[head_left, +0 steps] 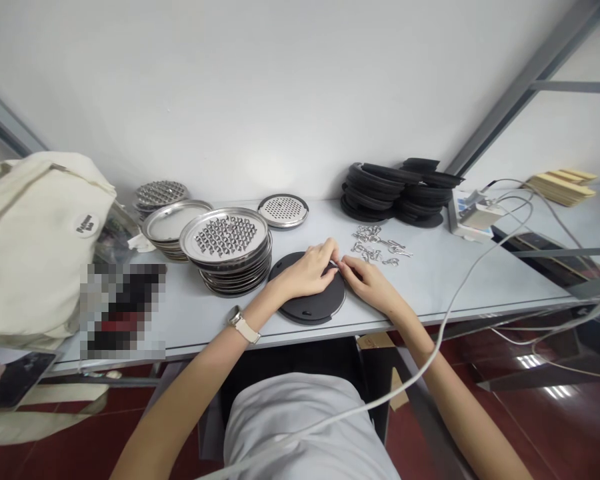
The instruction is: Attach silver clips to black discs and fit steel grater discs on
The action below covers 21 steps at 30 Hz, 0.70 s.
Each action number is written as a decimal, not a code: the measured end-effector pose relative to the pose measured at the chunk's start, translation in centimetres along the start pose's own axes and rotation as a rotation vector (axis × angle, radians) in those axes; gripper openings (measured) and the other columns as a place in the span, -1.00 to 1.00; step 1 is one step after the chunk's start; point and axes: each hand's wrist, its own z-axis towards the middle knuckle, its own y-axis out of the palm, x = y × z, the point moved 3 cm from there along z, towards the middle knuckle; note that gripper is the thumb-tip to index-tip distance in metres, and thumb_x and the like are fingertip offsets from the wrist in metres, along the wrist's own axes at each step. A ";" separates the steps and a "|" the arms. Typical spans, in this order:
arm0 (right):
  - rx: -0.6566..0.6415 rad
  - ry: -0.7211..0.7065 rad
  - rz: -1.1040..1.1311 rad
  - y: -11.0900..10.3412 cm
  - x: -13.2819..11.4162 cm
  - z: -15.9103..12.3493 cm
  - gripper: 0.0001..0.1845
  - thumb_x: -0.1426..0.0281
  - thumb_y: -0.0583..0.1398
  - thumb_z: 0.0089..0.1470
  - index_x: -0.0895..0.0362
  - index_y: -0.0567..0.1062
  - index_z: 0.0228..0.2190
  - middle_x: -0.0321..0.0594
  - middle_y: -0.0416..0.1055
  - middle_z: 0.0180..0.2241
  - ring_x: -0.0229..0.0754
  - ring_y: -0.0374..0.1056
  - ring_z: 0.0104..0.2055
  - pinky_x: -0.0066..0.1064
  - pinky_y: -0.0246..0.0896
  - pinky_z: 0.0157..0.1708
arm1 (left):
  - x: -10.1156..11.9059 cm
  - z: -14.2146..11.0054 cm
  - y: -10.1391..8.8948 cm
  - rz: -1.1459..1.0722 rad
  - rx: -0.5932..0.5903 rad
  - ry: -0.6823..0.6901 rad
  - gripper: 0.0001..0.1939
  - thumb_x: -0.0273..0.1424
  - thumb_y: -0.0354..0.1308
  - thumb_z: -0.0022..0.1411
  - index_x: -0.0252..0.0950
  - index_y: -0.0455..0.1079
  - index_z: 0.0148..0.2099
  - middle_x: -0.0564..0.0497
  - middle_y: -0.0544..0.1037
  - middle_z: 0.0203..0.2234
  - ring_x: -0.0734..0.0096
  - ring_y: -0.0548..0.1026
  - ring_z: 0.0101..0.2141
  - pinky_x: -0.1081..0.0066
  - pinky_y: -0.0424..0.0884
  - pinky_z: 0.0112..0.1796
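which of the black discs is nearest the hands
The single black disc partly covered by the left hand; the other black pieces sit in stacks farther back, by the wall.

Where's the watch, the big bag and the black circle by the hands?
Watch (245,326), head view: on the strap.
Big bag (43,250), head view: on its front.
Black circle (321,306), head view: on its bare top.
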 end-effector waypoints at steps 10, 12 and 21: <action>0.014 -0.013 -0.014 0.0 0.0 0.0 -0.65 0.26 -0.05 0.29 0.09 0.16 -0.52 -0.33 0.22 -0.56 -0.23 0.18 -0.49 -0.40 0.03 -0.43 | -0.1 0.0 0.2 0.011 -0.009 0.000 -0.78 -0.54 0.00 0.22 -0.22 0.01 -0.17 -0.02 0.32 -0.29 0.27 0.38 -0.24 0.22 0.35 -0.16; 0.018 -0.014 -0.016 0.0 0.0 0.0 -0.65 0.26 -0.06 0.29 0.09 0.16 -0.52 -0.32 0.22 -0.56 -0.23 0.18 -0.49 -0.40 0.04 -0.43 | -0.1 0.0 0.2 0.021 -0.013 -0.004 -0.79 -0.53 0.00 0.23 -0.22 0.01 -0.18 -0.02 0.32 -0.29 0.26 0.37 -0.25 0.21 0.34 -0.16; 0.009 0.000 -0.008 0.0 0.0 0.1 -0.67 0.28 -0.05 0.29 0.09 0.14 -0.52 -0.34 0.20 -0.57 -0.23 0.16 -0.50 -0.40 0.03 -0.44 | -0.1 0.0 0.1 0.004 -0.006 -0.019 -0.78 -0.52 0.02 0.23 -0.22 0.01 -0.18 -0.02 0.33 -0.28 0.25 0.38 -0.23 0.21 0.33 -0.14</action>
